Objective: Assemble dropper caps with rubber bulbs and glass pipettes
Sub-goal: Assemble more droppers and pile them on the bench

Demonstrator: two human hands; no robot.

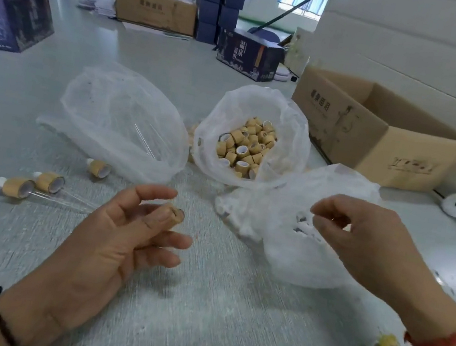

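L hand (120,233) pinches a bamboo cap (174,217) btwn thumb & fingers, other fingers loose. R hand (359,243), fingers curled over the bulb bag (299,245); can't tell if it holds anything. Cap light, stiff: grip sides. Bulbs prob soft; pipettes fragile.

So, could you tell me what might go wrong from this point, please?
The left hand pinches one bamboo cap only at the fingers' tips, so it may slip. The finished droppers lie loose near that wrist; a sweep of the arm could roll or snap their thin glass pipettes. The right hand hovers over the crumpled bulb bag, and the blur hides whether it holds a bulb.
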